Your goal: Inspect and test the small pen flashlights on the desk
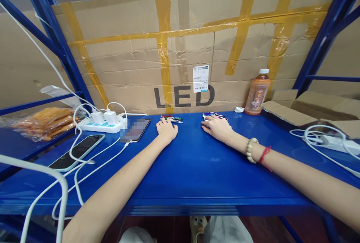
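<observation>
My left hand (167,130) lies palm down on the blue shelf, its fingers loosely spread. Its fingertips reach a small cluster of slim red and green items with silvery ends (176,119), partly covered by the hand. To the right, my right hand (216,127) also rests palm down, fingers slightly bent and apart. Beneath and just beyond its fingers lies a second cluster of slim shiny blue and purple items (209,114). They look like pens or small metal sticks, too small to tell. Neither hand visibly grasps anything.
At left are a power strip (99,126) with plugged chargers, two phones (77,153) and white cables. Bagged orange goods (47,123) lie beyond. An orange drink bottle (257,93), crumpled tissue (239,110) and open carton (309,110) stand right. A large cardboard sheet (126,66) backs the shelf.
</observation>
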`<act>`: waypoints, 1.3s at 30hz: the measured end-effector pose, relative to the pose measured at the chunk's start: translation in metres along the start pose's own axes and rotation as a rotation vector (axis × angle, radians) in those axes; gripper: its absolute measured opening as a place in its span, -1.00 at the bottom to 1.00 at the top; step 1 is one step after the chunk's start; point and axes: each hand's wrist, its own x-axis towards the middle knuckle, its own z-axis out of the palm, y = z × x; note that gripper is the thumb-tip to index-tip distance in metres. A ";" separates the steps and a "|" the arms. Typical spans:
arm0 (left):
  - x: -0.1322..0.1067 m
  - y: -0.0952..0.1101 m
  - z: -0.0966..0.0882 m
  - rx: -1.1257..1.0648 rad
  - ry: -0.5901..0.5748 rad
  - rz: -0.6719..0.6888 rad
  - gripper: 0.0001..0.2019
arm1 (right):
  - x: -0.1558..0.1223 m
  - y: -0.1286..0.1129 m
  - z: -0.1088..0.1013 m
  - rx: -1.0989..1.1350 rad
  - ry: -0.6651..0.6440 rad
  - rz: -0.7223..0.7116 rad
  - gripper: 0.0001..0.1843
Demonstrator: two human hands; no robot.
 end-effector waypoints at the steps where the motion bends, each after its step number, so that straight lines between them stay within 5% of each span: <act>1: 0.000 0.000 0.000 0.002 0.000 0.000 -0.48 | 0.000 0.000 0.000 -0.002 -0.004 -0.004 -0.65; 39: 0.001 0.000 0.001 -0.005 0.012 -0.002 -0.47 | 0.002 0.005 -0.001 0.012 -0.038 0.008 -0.72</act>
